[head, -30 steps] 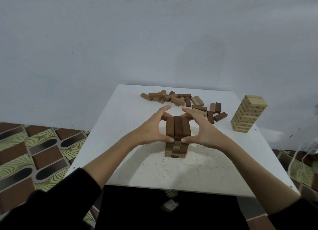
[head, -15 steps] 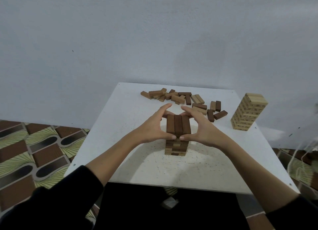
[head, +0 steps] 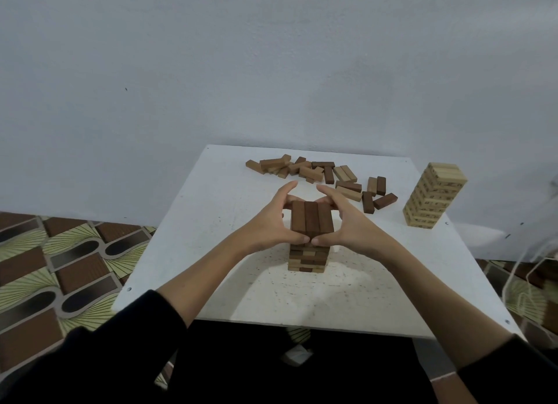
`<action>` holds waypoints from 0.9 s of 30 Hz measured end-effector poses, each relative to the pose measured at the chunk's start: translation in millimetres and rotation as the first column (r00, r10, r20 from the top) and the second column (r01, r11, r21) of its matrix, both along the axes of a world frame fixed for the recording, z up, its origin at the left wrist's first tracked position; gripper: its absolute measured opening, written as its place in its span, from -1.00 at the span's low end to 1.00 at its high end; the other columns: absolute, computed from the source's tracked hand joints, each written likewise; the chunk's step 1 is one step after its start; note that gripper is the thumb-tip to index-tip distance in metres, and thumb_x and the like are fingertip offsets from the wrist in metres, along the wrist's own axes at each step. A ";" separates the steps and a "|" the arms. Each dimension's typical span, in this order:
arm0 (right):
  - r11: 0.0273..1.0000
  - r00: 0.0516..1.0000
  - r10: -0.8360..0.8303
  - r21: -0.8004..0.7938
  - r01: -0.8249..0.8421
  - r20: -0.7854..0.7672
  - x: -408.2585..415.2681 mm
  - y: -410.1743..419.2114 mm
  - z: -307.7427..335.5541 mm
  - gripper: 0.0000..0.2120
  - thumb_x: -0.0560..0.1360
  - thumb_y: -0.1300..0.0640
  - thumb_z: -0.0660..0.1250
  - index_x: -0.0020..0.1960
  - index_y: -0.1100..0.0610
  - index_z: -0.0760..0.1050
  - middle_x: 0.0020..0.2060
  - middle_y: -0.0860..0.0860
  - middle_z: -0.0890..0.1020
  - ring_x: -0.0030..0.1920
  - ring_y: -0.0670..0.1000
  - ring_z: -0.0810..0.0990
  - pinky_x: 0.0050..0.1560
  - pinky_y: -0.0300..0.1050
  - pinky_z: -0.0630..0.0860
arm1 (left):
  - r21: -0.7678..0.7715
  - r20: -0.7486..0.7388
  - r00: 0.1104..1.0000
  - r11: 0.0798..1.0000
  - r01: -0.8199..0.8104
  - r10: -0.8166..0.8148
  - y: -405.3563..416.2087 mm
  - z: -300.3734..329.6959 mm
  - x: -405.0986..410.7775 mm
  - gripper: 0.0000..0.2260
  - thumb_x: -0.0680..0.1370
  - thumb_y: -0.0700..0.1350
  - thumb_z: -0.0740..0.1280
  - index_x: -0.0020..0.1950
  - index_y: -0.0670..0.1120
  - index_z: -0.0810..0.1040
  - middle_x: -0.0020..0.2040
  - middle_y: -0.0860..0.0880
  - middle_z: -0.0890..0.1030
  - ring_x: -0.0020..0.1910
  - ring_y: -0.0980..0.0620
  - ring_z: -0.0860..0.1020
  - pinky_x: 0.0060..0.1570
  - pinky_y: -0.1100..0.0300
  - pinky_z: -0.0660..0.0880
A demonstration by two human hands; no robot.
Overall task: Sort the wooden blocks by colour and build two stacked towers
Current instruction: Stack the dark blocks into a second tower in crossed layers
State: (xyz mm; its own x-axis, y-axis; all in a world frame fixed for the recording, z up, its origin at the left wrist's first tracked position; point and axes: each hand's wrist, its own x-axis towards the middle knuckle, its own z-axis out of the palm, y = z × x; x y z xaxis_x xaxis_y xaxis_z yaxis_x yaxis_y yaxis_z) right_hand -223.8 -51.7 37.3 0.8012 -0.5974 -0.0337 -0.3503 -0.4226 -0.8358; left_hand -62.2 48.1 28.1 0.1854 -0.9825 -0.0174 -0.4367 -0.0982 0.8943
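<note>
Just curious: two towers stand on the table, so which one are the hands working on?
The dark tower at the table's middle: both hands cup its top layer. The pale tower stands untouched at the far right.

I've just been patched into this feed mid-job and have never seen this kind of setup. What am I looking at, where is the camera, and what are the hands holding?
There is no machine here: a person works with two bare hands. The single picture comes from a wide-angle camera worn on the person's head, looking forward and down, so the arms reach in from the bottom.

The surface is a white table against a pale wall. In the middle stands a short tower of dark blocks, with some lighter pieces showing lower down. The left hand and right hand cup its top layer from either side, fingers curled round it, thumbs meeting at the front, as if squaring it up.

At the far right stands a taller tower of light blocks. Behind the hands lies a loose pile of unsorted blocks, dark and light mixed.
</note>
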 end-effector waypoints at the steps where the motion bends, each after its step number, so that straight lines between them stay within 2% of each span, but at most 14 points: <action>1: 1.000 1.000 -0.007 0.022 0.006 0.004 0.2 0.5 0.5 -0.09 0.31 0.25 0.53 0.48 0.00 0.08 0.24 -0.03 0.41 0.32 -0.03 0.31 0.27 -0.17 0.11 | 0.005 -0.015 1.000 1.000 -0.005 0.005 -0.4 -0.3 -0.8 -0.09 0.37 -0.27 0.51 0.53 -0.02 0.00 0.22 0.09 0.42 0.28 0.11 0.35 0.38 0.10 0.20; 5: 0.998 1.000 -0.022 0.065 0.022 0.009 1.4 2.8 1.2 -0.08 0.32 0.28 0.52 0.49 0.00 0.06 0.23 -0.02 0.39 0.30 -0.03 0.32 0.30 -0.15 0.13 | 0.007 -0.055 0.998 1.000 -0.023 0.023 -1.5 -4.3 -0.5 -0.08 0.38 -0.27 0.51 0.53 0.00 -0.02 0.29 0.04 0.41 0.32 0.08 0.34 0.43 0.02 0.17; 8: 0.998 1.000 -0.013 0.061 0.013 0.005 0.8 3.5 1.1 0.04 0.28 0.21 0.56 0.51 -0.05 -0.06 0.33 -0.01 0.30 0.36 -0.03 0.26 0.40 -0.03 0.15 | 0.001 -0.096 0.995 1.000 -0.001 0.001 -0.6 -4.2 0.5 0.00 0.32 -0.16 0.56 0.54 0.02 -0.04 0.38 0.04 0.35 0.39 0.09 0.27 0.45 0.04 0.14; 11: 0.996 1.000 -0.015 0.090 0.013 0.025 -2.5 5.2 3.1 0.22 0.17 -0.04 0.61 0.50 -0.14 -0.22 0.49 -0.06 0.05 0.48 -0.02 0.07 0.45 0.05 0.14 | 0.027 -0.160 0.987 0.999 0.019 -0.014 4.0 -2.9 1.4 0.16 0.16 0.21 0.56 0.54 0.08 -0.12 0.54 0.06 0.09 0.51 0.10 0.05 0.39 0.17 0.09; 13: 0.987 0.996 -0.038 0.157 0.025 0.084 -5.2 8.2 2.9 0.19 0.17 -0.26 0.52 0.50 -0.17 -0.23 0.51 -0.11 -0.01 0.48 -0.07 0.03 0.42 0.01 0.10 | 0.033 -0.220 0.976 0.999 0.018 -0.010 9.4 -3.8 -0.6 0.21 0.10 0.51 0.38 0.55 0.08 -0.15 0.56 0.10 -0.01 0.52 0.12 -0.02 0.43 0.14 0.05; 14: 0.984 0.993 -0.059 0.176 0.040 0.104 -5.3 10.2 1.6 0.09 0.24 -0.35 0.41 0.50 -0.16 -0.22 0.51 -0.12 0.00 0.48 -0.07 0.03 0.41 -0.01 0.09 | 0.045 -0.245 0.969 0.999 0.002 0.009 10.7 -5.7 -1.9 0.18 0.13 0.59 0.24 0.56 0.08 -0.16 0.57 0.11 -0.05 0.52 0.12 -0.04 0.47 0.10 0.01; 15: 0.979 0.989 -0.097 0.191 0.075 0.110 -4.3 13.5 0.7 -0.02 0.30 -0.41 0.27 0.51 -0.14 -0.19 0.52 -0.12 0.01 0.50 -0.06 0.03 0.43 0.01 0.07 | 0.061 -0.264 0.964 0.998 -0.021 0.036 10.0 -8.2 -3.4 0.09 0.22 0.60 0.12 0.56 0.06 -0.15 0.57 0.10 -0.08 0.54 0.11 -0.06 0.50 0.06 -0.04; 17: 0.938 0.968 -0.211 0.306 0.162 0.135 1.0 19.9 -3.3 -0.10 0.33 -0.50 0.07 0.53 -0.11 -0.09 0.52 -0.10 0.07 0.51 -0.03 0.03 0.49 0.09 0.00 | 0.089 -0.312 0.945 0.993 -0.076 0.101 6.2 -7.9 -10.1 -0.11 0.44 0.49 -0.03 0.56 -0.07 -0.10 0.57 -0.06 -0.09 0.55 0.01 -0.07 0.52 0.05 -0.11; 18: 0.897 0.946 -0.280 0.395 0.197 0.164 4.3 22.7 -5.3 -0.14 0.38 -0.50 0.01 0.53 -0.07 -0.04 0.52 -0.08 0.12 0.51 -0.01 0.06 0.50 0.12 0.00 | 0.108 -0.398 0.908 0.989 -0.098 0.133 3.5 -7.5 -13.4 -0.10 0.45 0.48 -0.05 0.55 -0.14 -0.08 0.56 -0.13 -0.07 0.55 -0.03 -0.06 0.52 0.00 -0.11; 20: 0.822 0.897 -0.380 0.528 0.215 0.227 9.7 31.0 -6.7 -0.31 0.53 -0.34 -0.08 0.53 0.02 0.04 0.49 -0.02 0.21 0.49 0.03 0.14 0.50 0.11 0.03 | 0.135 -0.527 0.831 0.983 -0.127 0.180 2.8 -4.8 -20.4 -0.07 0.43 0.50 -0.09 0.54 -0.18 -0.02 0.54 -0.18 0.00 0.54 -0.05 -0.01 0.52 -0.02 -0.04; 21: 0.806 0.885 -0.402 0.549 0.222 0.233 11.8 34.2 -7.3 -0.36 0.56 -0.29 -0.11 0.52 0.04 0.08 0.47 0.00 0.24 0.48 0.04 0.18 0.50 0.10 0.05 | 0.121 -0.546 0.816 0.982 -0.148 0.190 2.1 -3.0 -23.7 -0.14 0.49 0.44 -0.14 0.54 -0.19 0.02 0.53 -0.20 0.07 0.53 -0.04 0.04 0.52 0.01 0.00; 24: 0.788 0.869 -0.434 0.568 0.238 0.237 14.6 38.6 -10.6 -0.35 0.55 -0.30 -0.14 0.51 0.03 0.13 0.45 0.03 0.28 0.47 0.05 0.21 0.49 0.11 0.08 | 0.083 -0.594 0.791 0.990 -0.117 0.144 1.7 -3.8 -29.3 -0.31 0.59 0.28 -0.25 0.50 -0.13 0.24 0.45 -0.10 0.35 0.46 0.04 0.26 0.41 0.19 0.18; 27: 0.784 0.868 -0.440 0.570 0.247 0.230 16.7 38.9 -12.3 -0.33 0.53 -0.33 -0.14 0.49 0.03 0.18 0.42 0.05 0.35 0.43 0.05 0.29 0.48 0.11 0.14 | 0.053 -0.627 0.772 0.994 -0.094 0.106 2.1 -3.8 -31.6 -0.37 0.60 0.26 -0.27 0.24 0.00 0.48 0.28 0.02 0.52 0.29 0.12 0.43 0.25 0.26 0.28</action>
